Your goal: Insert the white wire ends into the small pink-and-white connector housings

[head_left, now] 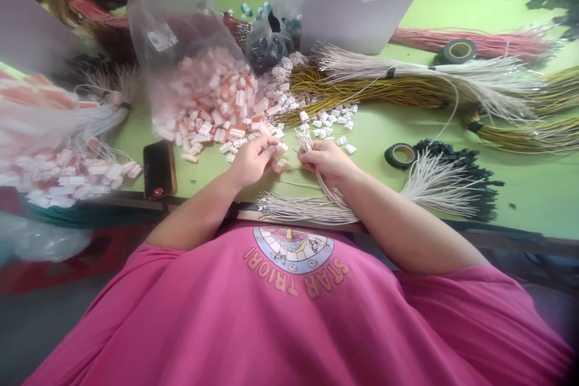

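My left hand [254,160] is closed, with a small white and orange plastic connector [281,148] pinched at its fingertips. Another orange and white piece shows just below those fingers. In my right hand [329,161] is a small bunch of white wires [305,139], its tips sticking up out of the fist and its tails hanging down. The two hands are close together but apart. More white wires [307,208] lie in a bundle along the table's front edge beneath them. A heap of orange and white connectors [217,102] spreads beyond my left hand, partly inside a clear plastic bag [176,24].
Small white connectors [335,120] are scattered ahead. Yellow wires [384,90] and white wire bundles lie at the right, with rolls of black tape [400,155] and dark pieces [488,193]. A phone [158,170] lies at the left edge. A grey panel [362,6] stands at the back.
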